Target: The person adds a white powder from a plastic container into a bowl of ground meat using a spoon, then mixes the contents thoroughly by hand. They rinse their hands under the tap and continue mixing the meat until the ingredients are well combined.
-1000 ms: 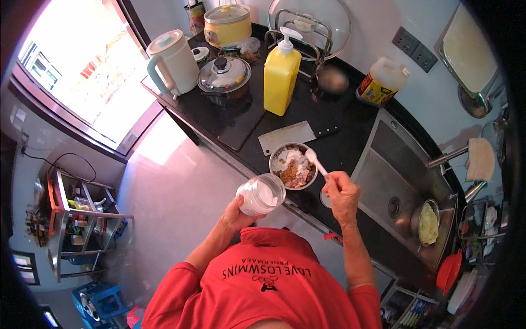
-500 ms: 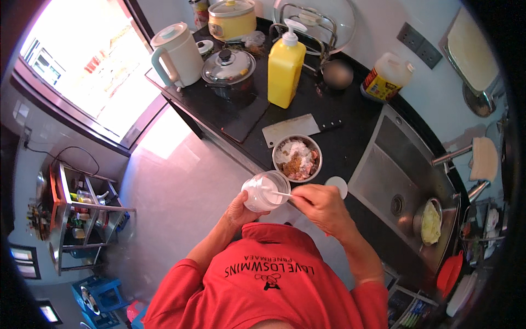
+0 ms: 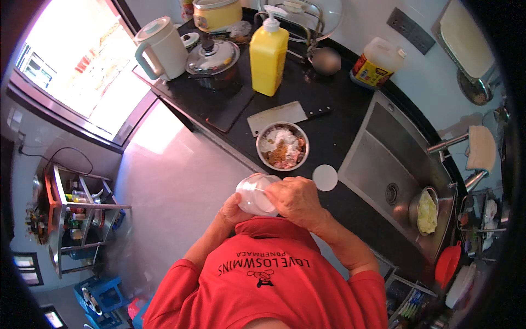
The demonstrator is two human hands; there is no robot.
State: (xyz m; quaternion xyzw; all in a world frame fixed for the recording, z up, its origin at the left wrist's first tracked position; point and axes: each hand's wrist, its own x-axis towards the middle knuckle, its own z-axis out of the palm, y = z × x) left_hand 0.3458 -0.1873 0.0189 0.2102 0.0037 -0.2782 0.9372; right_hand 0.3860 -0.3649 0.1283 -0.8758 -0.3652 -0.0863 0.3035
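Left hand (image 3: 231, 210): closed round a clear jar (image 3: 251, 198). Right hand (image 3: 296, 200): at its mouth; I cannot tell what it grips. I'd hold the jar steady, tilted.

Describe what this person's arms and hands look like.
Both the left hand and the right hand are human, with no gloves or cables showing. The forearms are bare too. Plain red sleeves end around the elbows, part of a red shirt with dark printing.

The clear open jar (image 3: 249, 196) is held tilted.
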